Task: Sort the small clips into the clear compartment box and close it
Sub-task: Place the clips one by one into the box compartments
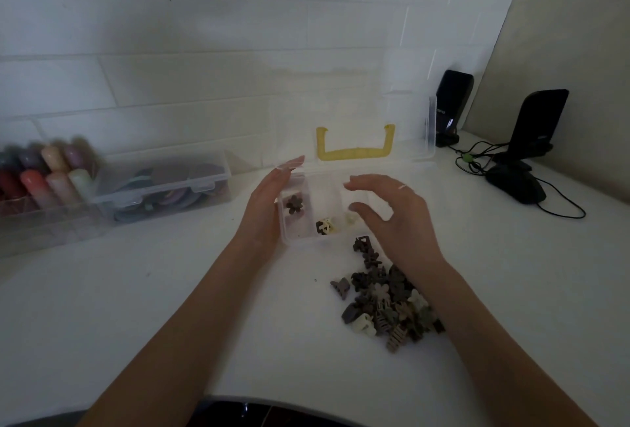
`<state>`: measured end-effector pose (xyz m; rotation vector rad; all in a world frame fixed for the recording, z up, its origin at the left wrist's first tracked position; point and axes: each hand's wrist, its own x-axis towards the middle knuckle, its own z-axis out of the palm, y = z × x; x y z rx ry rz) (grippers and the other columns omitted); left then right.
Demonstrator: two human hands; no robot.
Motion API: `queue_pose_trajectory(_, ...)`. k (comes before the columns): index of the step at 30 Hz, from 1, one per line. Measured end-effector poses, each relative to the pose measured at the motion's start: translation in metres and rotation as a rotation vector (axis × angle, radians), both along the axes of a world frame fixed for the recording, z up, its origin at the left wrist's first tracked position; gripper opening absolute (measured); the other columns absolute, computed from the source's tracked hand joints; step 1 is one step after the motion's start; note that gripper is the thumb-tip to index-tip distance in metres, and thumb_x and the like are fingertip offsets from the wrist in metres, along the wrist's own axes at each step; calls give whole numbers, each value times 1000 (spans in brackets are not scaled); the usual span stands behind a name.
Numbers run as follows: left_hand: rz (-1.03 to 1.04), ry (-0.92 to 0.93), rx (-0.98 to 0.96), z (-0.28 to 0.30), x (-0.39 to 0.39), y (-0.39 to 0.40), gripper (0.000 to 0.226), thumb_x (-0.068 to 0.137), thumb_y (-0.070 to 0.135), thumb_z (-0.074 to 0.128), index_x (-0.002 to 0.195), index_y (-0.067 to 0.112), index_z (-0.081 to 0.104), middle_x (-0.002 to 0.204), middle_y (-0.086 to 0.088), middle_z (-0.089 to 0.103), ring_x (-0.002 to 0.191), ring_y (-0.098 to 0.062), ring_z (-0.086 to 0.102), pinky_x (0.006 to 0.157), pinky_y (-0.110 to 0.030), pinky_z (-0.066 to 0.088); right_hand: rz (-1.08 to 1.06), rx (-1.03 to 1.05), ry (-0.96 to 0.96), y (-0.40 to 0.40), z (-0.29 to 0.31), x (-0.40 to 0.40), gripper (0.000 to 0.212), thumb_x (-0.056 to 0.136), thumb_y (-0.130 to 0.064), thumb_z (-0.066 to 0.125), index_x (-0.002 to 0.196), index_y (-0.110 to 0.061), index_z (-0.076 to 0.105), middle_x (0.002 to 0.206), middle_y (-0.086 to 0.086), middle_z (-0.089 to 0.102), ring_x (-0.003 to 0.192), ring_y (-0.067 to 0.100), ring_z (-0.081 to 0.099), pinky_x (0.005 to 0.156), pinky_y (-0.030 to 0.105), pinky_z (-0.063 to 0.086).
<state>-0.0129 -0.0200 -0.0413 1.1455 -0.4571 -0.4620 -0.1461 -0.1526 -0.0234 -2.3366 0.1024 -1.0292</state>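
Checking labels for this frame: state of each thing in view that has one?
compartment box: open, lid tilted back, a few clips inside
dark flower clip: in the left compartment
clip pile: loose on the table, unsorted
left hand: open, against the box's left side
right hand: open, above the box, holding nothing
storage box: lid shut, latched

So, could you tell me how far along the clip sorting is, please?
Barely started. A few clips already lie in the clear compartment box, its lid standing open. The left hand rests against the box; the right hand hovers above it, holding nothing. The pile of clips on the table remains, then closing.
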Motion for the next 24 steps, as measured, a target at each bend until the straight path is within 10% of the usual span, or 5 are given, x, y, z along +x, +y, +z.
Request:
queue_pose_trajectory(3,13,2,4,0,3,3,25,95,34,46,103,35,70,117,2,63,107,-25,57,79,-34,49,19,99,4,-11,15,-15,13,81,-10,69,88,-19,70,86,-17,69,84,-4,60,77,4,39)
queue_pose_trajectory(7,36,10,9,-3,8,5,25,94,35,47,103,34,71,118,3,61,112,-26,55,81,-34,48,109,19,467,-27,26,-32,17,82,-13,68,78,-30,71,75,-19,69,48,1,61,55,15,48)
queue_pose_trajectory(11,71,51,10,-4,11,6,23,92,35,52,103,33,72,121,0,60,111,-27,56,81,-35,49,31,-243,533,-25,22,-28,17,85,-23,65,93,-35,73,91,-22,68,68,-17,55,59,2,37)
queue_pose_trajectory(18,113,121,-49,-3,17,8,24,87,33,56,105,26,71,133,-12,56,101,-25,57,84,-37,46,-17,-467,630,-21,-3,-18,41,93,-15,51,121,-45,54,131,-20,54,116,7,54,91,20,39)
queue_pose_trajectory(24,89,126,-65,-7,25,6,32,87,33,58,114,20,68,135,-15,54,115,-32,56,102,-51,38,-55,-397,639,-21,-4,-15,26,91,-27,55,113,-40,62,116,-14,65,98,4,59,79,22,45)
